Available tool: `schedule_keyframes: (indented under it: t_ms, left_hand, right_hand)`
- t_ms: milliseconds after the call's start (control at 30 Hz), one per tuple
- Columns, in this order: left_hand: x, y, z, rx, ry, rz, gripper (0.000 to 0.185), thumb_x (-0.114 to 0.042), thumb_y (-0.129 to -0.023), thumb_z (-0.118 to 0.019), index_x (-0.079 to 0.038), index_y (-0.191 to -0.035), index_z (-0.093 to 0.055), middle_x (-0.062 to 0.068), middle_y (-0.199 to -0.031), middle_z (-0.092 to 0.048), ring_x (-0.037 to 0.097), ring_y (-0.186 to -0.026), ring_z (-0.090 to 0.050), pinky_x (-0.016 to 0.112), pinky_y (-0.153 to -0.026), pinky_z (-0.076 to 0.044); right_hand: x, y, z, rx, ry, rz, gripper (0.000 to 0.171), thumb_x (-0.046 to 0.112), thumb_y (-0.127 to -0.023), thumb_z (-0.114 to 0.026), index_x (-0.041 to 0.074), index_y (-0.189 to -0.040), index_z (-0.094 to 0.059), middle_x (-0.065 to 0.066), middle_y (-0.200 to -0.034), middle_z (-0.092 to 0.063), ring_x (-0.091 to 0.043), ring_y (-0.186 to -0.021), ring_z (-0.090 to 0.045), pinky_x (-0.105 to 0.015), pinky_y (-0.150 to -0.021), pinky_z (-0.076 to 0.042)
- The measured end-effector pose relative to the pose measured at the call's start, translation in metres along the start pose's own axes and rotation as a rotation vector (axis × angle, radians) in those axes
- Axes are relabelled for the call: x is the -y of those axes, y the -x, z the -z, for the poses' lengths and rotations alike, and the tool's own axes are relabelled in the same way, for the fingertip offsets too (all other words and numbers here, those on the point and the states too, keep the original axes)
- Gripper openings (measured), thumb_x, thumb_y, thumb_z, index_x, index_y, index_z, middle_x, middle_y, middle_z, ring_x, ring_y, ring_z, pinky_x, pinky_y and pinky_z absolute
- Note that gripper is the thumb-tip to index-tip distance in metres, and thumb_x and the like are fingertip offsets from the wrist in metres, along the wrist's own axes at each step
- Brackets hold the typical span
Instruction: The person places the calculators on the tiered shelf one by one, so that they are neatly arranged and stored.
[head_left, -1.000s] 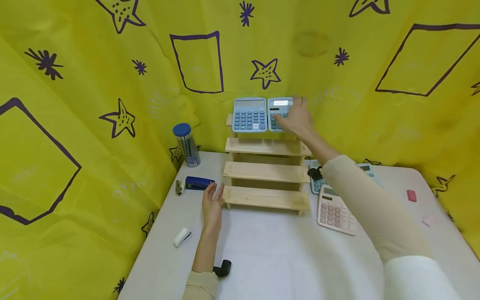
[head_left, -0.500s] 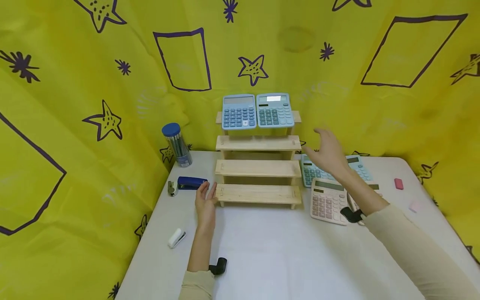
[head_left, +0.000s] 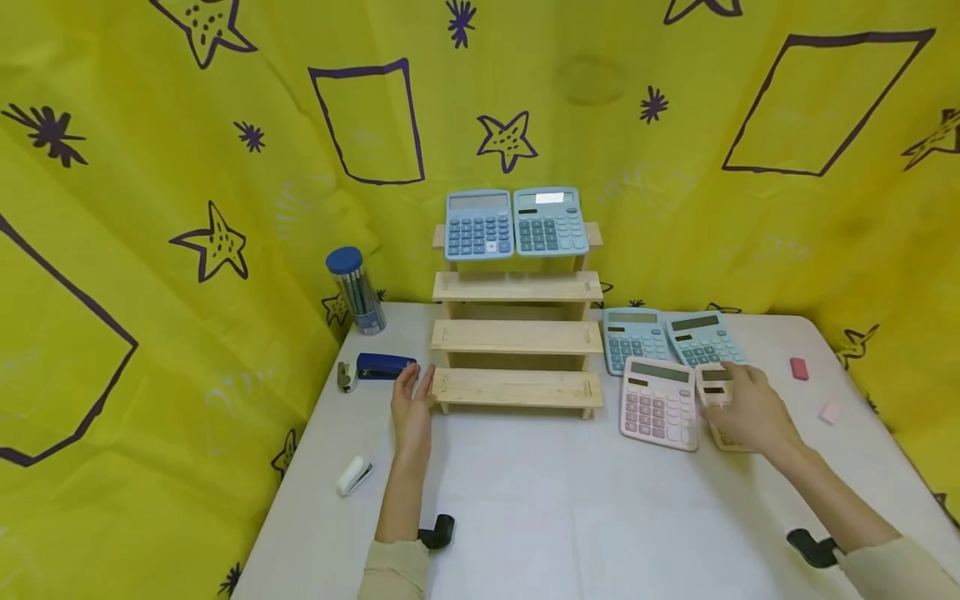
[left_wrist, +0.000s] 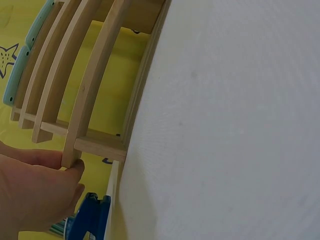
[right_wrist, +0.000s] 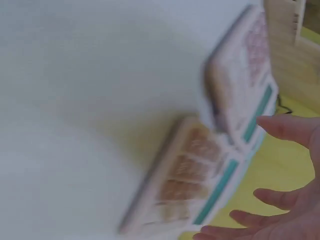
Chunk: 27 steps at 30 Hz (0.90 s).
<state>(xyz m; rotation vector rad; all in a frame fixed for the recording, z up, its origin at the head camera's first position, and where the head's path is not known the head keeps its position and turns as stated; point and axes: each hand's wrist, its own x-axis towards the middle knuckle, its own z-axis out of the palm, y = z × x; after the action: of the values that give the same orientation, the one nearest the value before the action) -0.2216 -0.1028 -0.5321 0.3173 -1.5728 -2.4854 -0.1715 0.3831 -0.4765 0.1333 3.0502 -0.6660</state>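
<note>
**Calculators, stepped rack and hands on a white table**

On the right half of the white table (head_left: 540,517), a cream calculator (head_left: 716,392) lies flat, mostly covered by the right hand (head_left: 753,412). The hand rests over its upper face with fingers spread and only gently bent; the right wrist view, blurred, shows the fingers (right_wrist: 285,127) apart above the cream calculator (right_wrist: 190,185), with no closed grasp on it visible.

Just left of it, touching or nearly so, lies a pink calculator (head_left: 658,403), face up. Behind these two, side by side near the backdrop, lie two pale teal calculators: one on the left (head_left: 633,335) and one on the right (head_left: 701,337).

At table centre stands a wooden stepped rack (head_left: 517,333) of four tiers. The top tier carries a blue calculator (head_left: 478,223) and a teal-blue calculator (head_left: 550,220), leaning back, side by side and touching. The lower three tiers are bare wood.

The left hand (head_left: 412,404) lies at the rack's bottom left corner, fingers straight and together, fingertips (left_wrist: 75,167) touching the end of the lowest slat of the rack (left_wrist: 95,85); it holds nothing.

Beside that hand: a dark blue stapler (head_left: 384,366). Further back, a clear tube of pencils with a blue cap (head_left: 355,290), upright. Near the left edge, a small white stapler (head_left: 352,475). Far right: a pink eraser (head_left: 798,367) and a paler eraser (head_left: 829,412). A yellow printed cloth (head_left: 150,208) forms the surround.
</note>
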Motion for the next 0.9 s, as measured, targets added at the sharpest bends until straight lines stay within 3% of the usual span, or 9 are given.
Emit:
schedule_keyframes:
  t_ms: [200, 367, 667, 900]
  left_hand:
    - [0.0, -0.002, 0.002, -0.003, -0.015, 0.001, 0.076, 0.03, -0.085, -0.037, 0.006, -0.156, -0.027, 0.026, -0.165, -0.025, 0.036, -0.15, -0.04, 0.037, -0.12, -0.04]
    - [0.001, -0.003, 0.003, -0.005, -0.01, -0.001, 0.076, 0.03, -0.086, -0.036, 0.005, -0.157, -0.028, 0.025, -0.165, -0.025, 0.036, -0.15, -0.04, 0.037, -0.12, -0.04]
    - [0.002, -0.002, 0.003, 0.0, -0.015, 0.003, 0.078, 0.029, -0.085, -0.038, 0.003, -0.158, -0.028, 0.023, -0.166, -0.025, 0.035, -0.15, -0.04, 0.032, -0.12, -0.04]
    - [0.004, -0.003, 0.003, -0.001, -0.003, -0.006, 0.077, 0.03, -0.085, -0.037, 0.004, -0.157, -0.029, 0.024, -0.166, -0.025, 0.036, -0.149, -0.041, 0.034, -0.12, -0.039]
  right_hand:
    - [-0.034, 0.019, -0.016, 0.062, -0.014, -0.076, 0.119, 0.034, -0.076, -0.089, -0.025, -0.15, -0.016, -0.058, -0.138, -0.018, -0.074, -0.108, -0.04, -0.085, -0.089, -0.043]
    - [-0.042, 0.023, -0.021, 0.01, -0.03, -0.089, 0.123, 0.034, -0.073, -0.091, -0.022, -0.152, -0.015, -0.058, -0.14, -0.016, -0.073, -0.105, -0.041, -0.085, -0.086, -0.043]
    - [-0.031, 0.026, -0.009, -0.061, -0.054, -0.142, 0.124, 0.028, -0.073, -0.09, -0.016, -0.157, -0.009, -0.056, -0.142, -0.013, -0.07, -0.099, -0.041, -0.083, -0.08, -0.045]
    - [0.0, 0.029, 0.015, -0.188, -0.067, -0.029, 0.118, 0.028, -0.076, -0.088, -0.012, -0.159, -0.013, -0.053, -0.146, -0.017, -0.069, -0.096, -0.045, -0.079, -0.07, -0.047]
